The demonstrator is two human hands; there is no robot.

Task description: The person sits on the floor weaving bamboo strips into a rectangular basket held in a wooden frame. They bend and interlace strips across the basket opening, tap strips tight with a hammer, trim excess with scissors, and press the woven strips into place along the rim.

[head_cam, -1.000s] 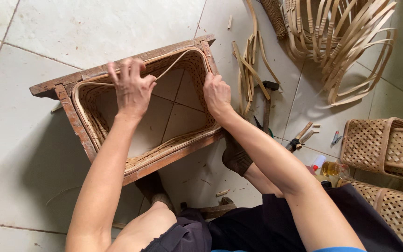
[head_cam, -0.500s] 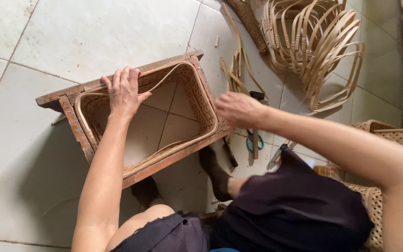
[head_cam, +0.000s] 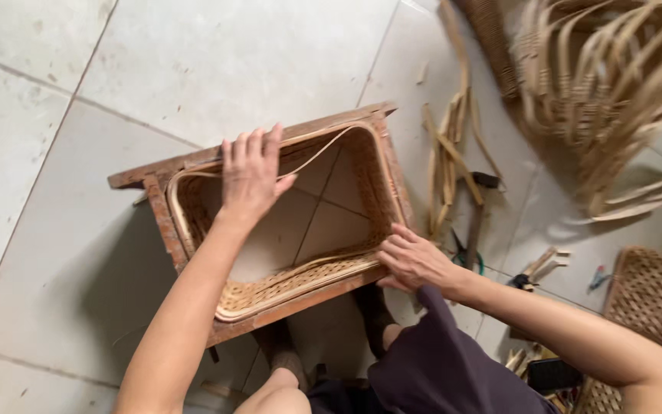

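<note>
A rectangular wooden frame [head_cam: 164,222] stands on the tiled floor with a woven rattan basket wall [head_cam: 293,287] fitted inside it. My left hand [head_cam: 250,180] rests on the far rim, fingers spread, pressing a thin loose rattan strip [head_cam: 323,149] that arcs along that edge. My right hand [head_cam: 415,261] grips the near right corner of the frame and basket rim. My feet in dark socks [head_cam: 373,310] sit against the frame's near side.
Loose rattan strips [head_cam: 450,153] lie right of the frame, with a hammer [head_cam: 476,211] and scissors [head_cam: 465,257]. A bundle of curved rattan [head_cam: 614,100] sits top right. A woven basket [head_cam: 653,299] stands at the right edge.
My right hand slid from the frame's right side down to its near right corner. My left hand stayed on the far rim. The view shifted slightly.
</note>
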